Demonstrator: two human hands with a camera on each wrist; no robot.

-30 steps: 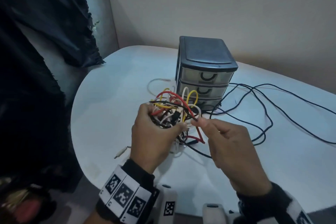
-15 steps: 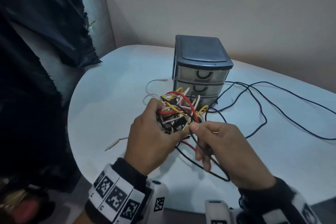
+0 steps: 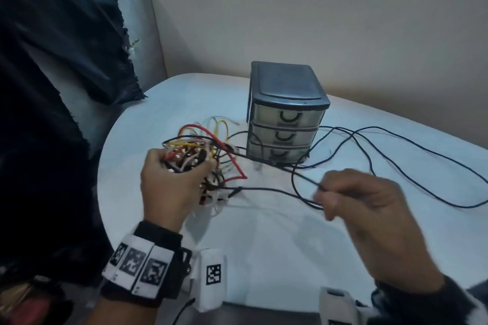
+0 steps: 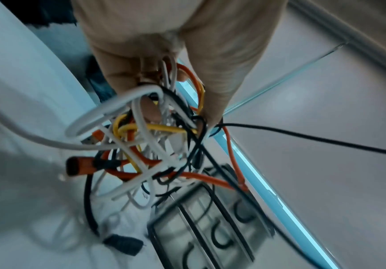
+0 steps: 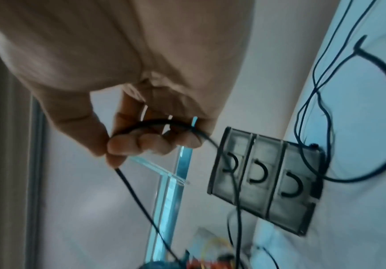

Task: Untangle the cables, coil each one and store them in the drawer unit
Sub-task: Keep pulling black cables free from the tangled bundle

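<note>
My left hand (image 3: 169, 179) grips a tangled bundle of red, yellow, white and black cables (image 3: 195, 153) above the white table (image 3: 264, 245); the left wrist view shows the bundle (image 4: 141, 145) hanging from its curled fingers (image 4: 127, 76). My right hand (image 3: 340, 195) pinches a thin black cable (image 3: 266, 188) to the right of the bundle; in the right wrist view the black cable (image 5: 132, 183) runs across the curled fingers (image 5: 155, 142). The dark three-drawer unit (image 3: 286, 113) stands behind, all drawers closed.
Long black cable loops (image 3: 396, 161) trail over the table to the right of the drawer unit. A dark cloth (image 3: 52, 60) hangs at the left beside a grey cabinet (image 3: 140, 34). The table's front edge runs near my wrists.
My right hand has pulled away to the right, drawing the black cable out of the bundle. My left hand has shifted left with the tangle.
</note>
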